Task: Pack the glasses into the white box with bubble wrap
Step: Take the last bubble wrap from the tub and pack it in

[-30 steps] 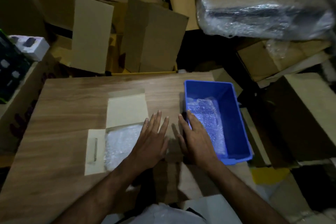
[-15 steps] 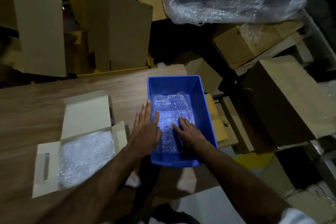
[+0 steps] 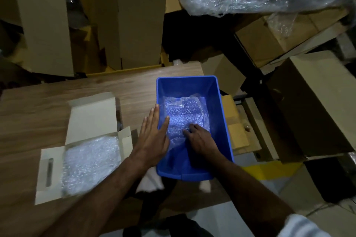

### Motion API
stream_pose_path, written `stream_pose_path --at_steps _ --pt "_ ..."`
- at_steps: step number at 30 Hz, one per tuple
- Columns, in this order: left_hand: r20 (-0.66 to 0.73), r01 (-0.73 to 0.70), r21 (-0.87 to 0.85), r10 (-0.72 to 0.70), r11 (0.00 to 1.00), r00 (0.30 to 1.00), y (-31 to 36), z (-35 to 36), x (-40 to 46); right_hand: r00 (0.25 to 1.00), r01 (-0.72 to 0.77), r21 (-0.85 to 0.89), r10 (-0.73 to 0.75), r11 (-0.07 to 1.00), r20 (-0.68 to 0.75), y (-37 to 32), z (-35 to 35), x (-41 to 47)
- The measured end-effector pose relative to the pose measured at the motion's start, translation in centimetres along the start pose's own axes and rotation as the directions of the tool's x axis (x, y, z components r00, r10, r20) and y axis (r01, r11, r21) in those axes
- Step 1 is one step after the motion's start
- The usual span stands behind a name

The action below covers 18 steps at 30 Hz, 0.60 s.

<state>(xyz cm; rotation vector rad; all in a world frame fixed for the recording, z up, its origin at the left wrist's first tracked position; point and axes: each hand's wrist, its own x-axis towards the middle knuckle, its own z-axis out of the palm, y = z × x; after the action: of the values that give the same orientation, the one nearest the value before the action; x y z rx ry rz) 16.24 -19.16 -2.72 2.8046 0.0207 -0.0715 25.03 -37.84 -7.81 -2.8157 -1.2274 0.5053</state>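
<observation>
Right hand (image 3: 200, 140) down in the blue plastic bin (image 3: 219, 102), fingers curled on bubble wrap (image 3: 185, 113); left hand (image 3: 154, 136) flat, fingers spread, across its rim. No readable writing.

Dim overall, corners falling dark, glare on bubble wrap (image 3: 185, 115), soft blur, wide-angle edge bending

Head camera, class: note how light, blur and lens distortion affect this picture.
Head view: dim overall, cardboard at the edges sinks into shadow; bubble wrap in the blue bin catches a bright bluish sheen; the white box looks motion-smeared at its near end; the wide lens bows the table edge.
</observation>
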Motion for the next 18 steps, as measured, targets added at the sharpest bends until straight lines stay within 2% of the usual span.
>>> stream_pose_path --at_steps 3,6,8,10,12,15,18 --pt "0.022 -0.055 -0.024 0.056 0.998 0.998 -0.1 -1.0 -0.4 0.989 -0.030 0.065 0.039 0.997 -0.139 -0.4 -1.6 -1.1" --pt "0.018 -0.072 -0.136 0.075 0.988 0.997 -0.4 -2.3 -1.0 0.943 -0.040 0.149 0.087 0.988 -0.323 -0.6 -2.5 -2.1" --pt "0.034 -0.075 -0.149 0.080 0.986 0.996 -0.6 -2.8 -1.2 0.928 -0.036 0.152 0.089 0.988 -0.362 -0.5 -2.4 -2.6" --pt "0.027 -0.098 -0.097 0.101 0.990 0.995 -0.6 -3.1 -1.2 0.964 0.002 0.081 0.019 0.997 -0.264 -0.2 -1.8 -2.5" --pt "0.029 -0.114 -0.015 0.115 0.993 0.993 -0.5 -3.1 -1.0 0.997 0.063 0.037 -0.061 0.997 -0.043 0.3 -0.7 -1.9" --pt "0.051 -0.142 0.092 0.138 0.986 0.989 -0.6 -2.4 -1.0 0.976 -0.041 -0.090 0.059 0.995 0.208 -0.2 1.0 -1.2" --pt "0.072 -0.132 0.110 0.124 0.985 0.990 -1.0 -1.4 -1.2 0.964 -0.082 -0.130 0.112 0.988 0.242 -0.7 1.7 -1.1"
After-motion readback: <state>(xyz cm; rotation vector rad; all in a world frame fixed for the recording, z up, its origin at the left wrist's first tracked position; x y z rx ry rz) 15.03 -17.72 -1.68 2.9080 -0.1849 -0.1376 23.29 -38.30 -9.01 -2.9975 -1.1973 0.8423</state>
